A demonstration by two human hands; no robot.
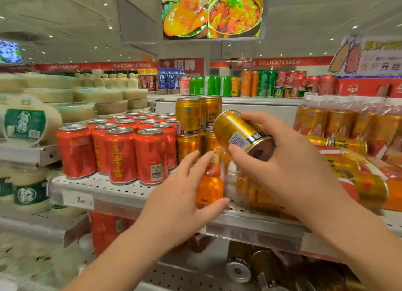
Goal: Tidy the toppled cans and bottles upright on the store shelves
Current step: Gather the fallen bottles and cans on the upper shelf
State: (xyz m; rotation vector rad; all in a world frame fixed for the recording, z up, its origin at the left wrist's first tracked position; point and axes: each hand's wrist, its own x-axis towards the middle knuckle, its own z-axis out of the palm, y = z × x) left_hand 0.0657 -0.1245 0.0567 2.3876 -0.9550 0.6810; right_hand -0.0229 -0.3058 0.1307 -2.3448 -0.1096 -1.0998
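My right hand (289, 160) grips a gold can (239, 131), tilted with its base toward me, in front of a stack of upright gold cans (189, 116). My left hand (187, 195) is wrapped around a small orange bottle (210, 188) standing upright at the front of the perforated shelf (113, 188). More orange bottles (254, 190) in plastic wrap sit behind my right wrist. Several gold cans (348, 142) lie toppled on the right side of the shelf.
Upright red cans (121, 153) fill the shelf's left half. Wrapped gold packs (348, 121) stand at the back right. Toppled cans (239, 266) lie on the lower shelf. Green, orange and red cans (267, 84) line the top shelf. Tubs (30, 190) sit on the left.
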